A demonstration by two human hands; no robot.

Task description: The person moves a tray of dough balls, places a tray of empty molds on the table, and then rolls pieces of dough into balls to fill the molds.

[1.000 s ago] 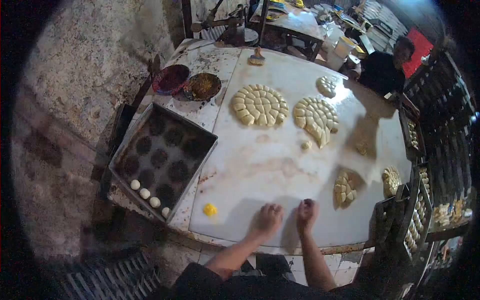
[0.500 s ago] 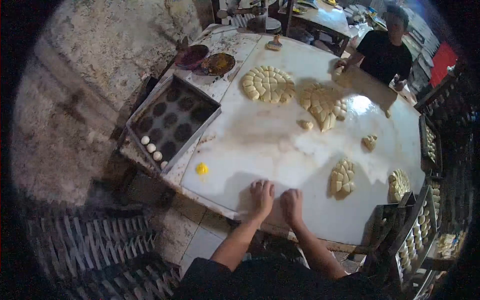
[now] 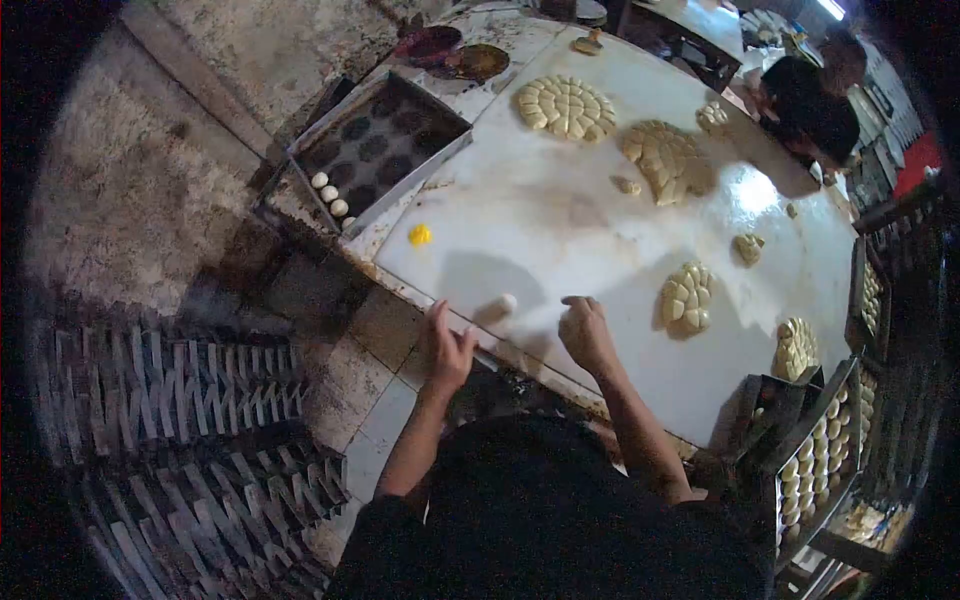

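A: Where is the dough ball (image 3: 505, 303)?
B: It lies on the white table (image 3: 560, 215), near the front edge. The person's left hand (image 3: 447, 347) is just beside it at the table's rim, fingers spread and holding nothing. The right hand (image 3: 584, 331) is on the ball's other side, fingers loosely curled; whether they pinch any dough cannot be told.

A: What step would that be?
B: It looks like shaping: one small ball is rolled and sits free between the hands. A next move would call for picking it up gently, since soft dough dents.

A: And farther out from the ball?
B: Beyond it to the left lies a yellow blob (image 3: 420, 235), and past that a dark tray (image 3: 385, 150) with a few dough balls (image 3: 330, 195) in one corner. To the right of the ball is a small cluster of cut dough pieces (image 3: 686, 297); farther back is a large round cluster (image 3: 566, 106). Another person (image 3: 810, 95) stands at the far side.

A: Any writing or labels?
B: None can be read.
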